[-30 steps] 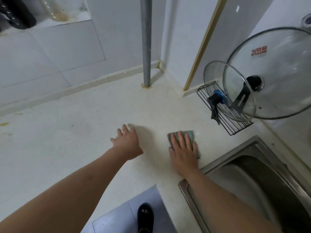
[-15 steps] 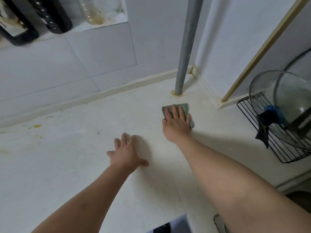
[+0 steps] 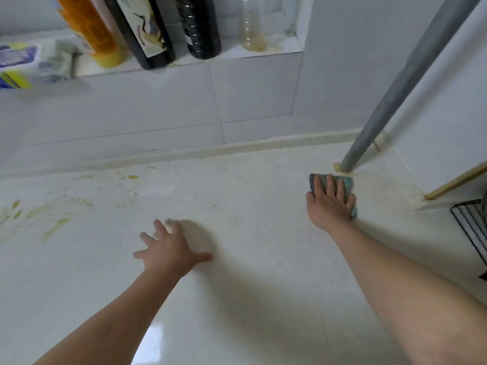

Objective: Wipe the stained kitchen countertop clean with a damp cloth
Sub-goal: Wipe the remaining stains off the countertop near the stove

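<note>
Two bare hands reach out over a pale worktop (image 3: 250, 272), seen from above. Right hand (image 3: 329, 204) lies palm down with fingers spread flat across a blue-green cloth (image 3: 349, 184), pressing it to the surface rather than clenching it; its arm stretches straight from the lower right corner. This cloth sits just in front of the foot of a grey metal pole (image 3: 390, 101), almost touching it. Left hand (image 3: 168, 248) is well to the left of the pole and nearer the viewer, palm down, grip released, fingers fanned and holding nothing. Yellowish stains (image 3: 52, 214) streak the worktop far left of the pole. Behind, a tiled ledge (image 3: 184, 65) carries several bottles (image 3: 197, 25). A black wire rack (image 3: 471, 225) stands right of the pole.
</note>
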Demonstrator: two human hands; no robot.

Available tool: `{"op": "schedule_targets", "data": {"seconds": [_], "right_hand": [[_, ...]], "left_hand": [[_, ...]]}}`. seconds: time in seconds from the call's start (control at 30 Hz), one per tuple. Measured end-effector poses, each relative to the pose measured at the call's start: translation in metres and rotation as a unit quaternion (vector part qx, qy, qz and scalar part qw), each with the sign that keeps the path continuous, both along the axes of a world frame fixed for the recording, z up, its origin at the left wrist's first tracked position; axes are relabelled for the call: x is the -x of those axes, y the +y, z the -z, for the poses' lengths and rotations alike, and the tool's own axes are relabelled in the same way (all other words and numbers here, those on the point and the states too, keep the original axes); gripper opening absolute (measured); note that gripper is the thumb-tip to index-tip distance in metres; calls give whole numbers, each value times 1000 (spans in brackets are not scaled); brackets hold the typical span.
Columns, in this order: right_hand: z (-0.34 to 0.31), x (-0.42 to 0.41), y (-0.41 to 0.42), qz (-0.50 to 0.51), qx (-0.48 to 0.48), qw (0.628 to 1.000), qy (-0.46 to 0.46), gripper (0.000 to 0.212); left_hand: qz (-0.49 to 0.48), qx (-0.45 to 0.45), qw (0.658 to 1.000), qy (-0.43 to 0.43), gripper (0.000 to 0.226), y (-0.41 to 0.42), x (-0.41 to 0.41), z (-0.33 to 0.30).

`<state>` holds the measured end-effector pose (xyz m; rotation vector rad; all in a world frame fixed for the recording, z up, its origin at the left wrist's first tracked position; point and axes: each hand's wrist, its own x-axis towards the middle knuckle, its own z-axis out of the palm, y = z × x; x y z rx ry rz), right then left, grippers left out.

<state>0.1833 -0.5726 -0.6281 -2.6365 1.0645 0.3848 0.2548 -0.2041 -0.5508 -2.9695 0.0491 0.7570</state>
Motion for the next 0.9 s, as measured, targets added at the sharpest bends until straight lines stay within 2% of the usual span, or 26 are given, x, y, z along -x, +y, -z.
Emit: {"op": "schedule_targets", "data": {"seconds": [0.1, 0.2, 0.37, 0.57, 0.7, 0.77, 0.9], "right_hand": [[-2, -50, 31, 5, -22, 1000, 1, 64], [-3, -94, 64, 5, -29, 1000, -9, 64], [3, -129, 109, 5, -9, 1000, -21, 64], [3, -183, 200, -128, -30, 990, -58, 64], [0, -216, 246, -104, -45, 991, -63, 67], [0, -217, 260, -139, -57, 986, -71, 66], [1, -201, 248, -283, -42, 955, -81, 58]], "left_hand": [[-113, 8, 993, 19, 144, 24, -18, -3], [-116, 25, 993, 7, 135, 44, -33, 1], [-131, 74, 988, 27, 107, 54, -50, 9], [-118, 69, 990, 19, 110, 54, -54, 17], [-31, 23, 999, 13, 119, 67, -59, 16], [9, 19, 1000, 5, 119, 80, -70, 11], [5, 55, 998, -17, 89, 122, -98, -4]]}}
